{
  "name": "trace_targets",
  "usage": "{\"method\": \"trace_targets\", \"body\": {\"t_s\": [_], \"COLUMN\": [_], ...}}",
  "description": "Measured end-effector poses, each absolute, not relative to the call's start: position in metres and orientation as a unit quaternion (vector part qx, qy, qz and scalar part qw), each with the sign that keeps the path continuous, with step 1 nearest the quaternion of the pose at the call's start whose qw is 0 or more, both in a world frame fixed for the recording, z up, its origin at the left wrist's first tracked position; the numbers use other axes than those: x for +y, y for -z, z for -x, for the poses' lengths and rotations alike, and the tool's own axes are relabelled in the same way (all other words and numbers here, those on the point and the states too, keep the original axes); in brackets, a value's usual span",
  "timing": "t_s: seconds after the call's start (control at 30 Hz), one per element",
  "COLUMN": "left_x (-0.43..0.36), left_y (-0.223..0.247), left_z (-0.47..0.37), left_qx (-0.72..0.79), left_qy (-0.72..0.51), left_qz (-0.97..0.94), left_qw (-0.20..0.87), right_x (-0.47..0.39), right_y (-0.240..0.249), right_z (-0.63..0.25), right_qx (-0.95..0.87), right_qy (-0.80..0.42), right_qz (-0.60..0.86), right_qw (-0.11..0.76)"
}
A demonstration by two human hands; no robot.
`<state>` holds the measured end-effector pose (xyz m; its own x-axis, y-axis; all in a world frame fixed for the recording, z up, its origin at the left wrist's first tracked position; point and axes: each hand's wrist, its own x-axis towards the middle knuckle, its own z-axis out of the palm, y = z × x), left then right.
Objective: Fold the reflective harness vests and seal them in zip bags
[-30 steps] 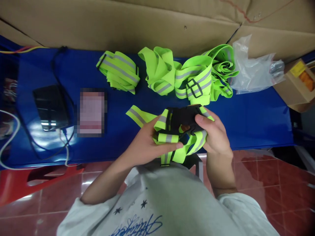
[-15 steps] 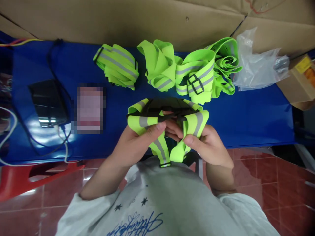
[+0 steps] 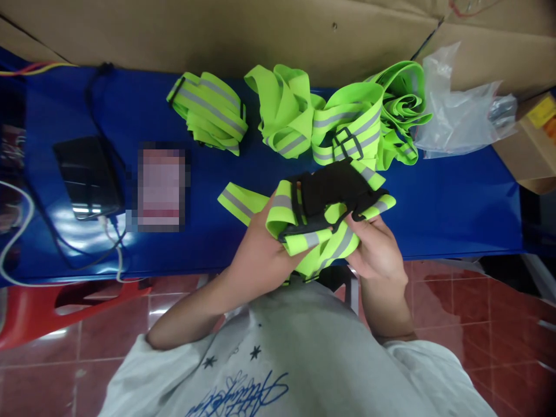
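Observation:
Between my hands is a reflective strap harness (image 3: 341, 246), neon yellow-green with grey stripes and a black patch (image 3: 330, 184) with black buckle parts on top. My left hand (image 3: 264, 249) is wrapped round its left side, with most fingers hidden under the straps. On the right side, my right hand (image 3: 377, 246) grips the straps, its thumb near the black edging. One loose strap end sticks out to the left above my left wrist. Behind it lie folded bundles of the same webbing: a left bundle (image 3: 212, 113), a middle bundle (image 3: 286, 113) and a right bundle (image 3: 347, 124).
A clear plastic bag (image 3: 463, 110) and a cardboard box (image 3: 532, 145) are at the right of the blue table (image 3: 456, 214). To the left lie a black power bank or phone (image 3: 87, 176) with cables and a blurred-out card (image 3: 161, 188). A red chair (image 3: 73, 307) stands below.
The harness has been turned and gathered, so its black patch now faces up and sits further right. My left hand has shifted right with it, and a strap end now sticks out left.

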<state>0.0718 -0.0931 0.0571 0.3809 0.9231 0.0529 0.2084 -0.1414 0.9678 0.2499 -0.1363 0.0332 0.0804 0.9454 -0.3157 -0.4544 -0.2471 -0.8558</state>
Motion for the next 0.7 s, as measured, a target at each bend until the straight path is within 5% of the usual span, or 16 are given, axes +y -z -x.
{"method": "trace_targets", "body": {"t_s": [0.27, 0.53, 0.7], "left_x": [-0.089, -0.089, -0.085], "left_y": [-0.045, -0.033, -0.034], "left_z": [-0.081, -0.075, -0.074], "left_qx": [0.47, 0.351, 0.349], "left_qy": [-0.369, -0.287, -0.264], "left_qz": [-0.583, -0.498, -0.54], "left_qw": [0.551, 0.739, 0.719], "right_x": [-0.14, -0.133, -0.126], "right_y": [-0.025, -0.024, -0.039], "right_z": [-0.241, -0.245, -0.25], "right_qx": [-0.434, -0.504, -0.589], "right_qy": [-0.576, -0.497, -0.43], "right_qz": [0.481, 0.508, 0.529], "right_qw": [0.499, 0.491, 0.433]}}
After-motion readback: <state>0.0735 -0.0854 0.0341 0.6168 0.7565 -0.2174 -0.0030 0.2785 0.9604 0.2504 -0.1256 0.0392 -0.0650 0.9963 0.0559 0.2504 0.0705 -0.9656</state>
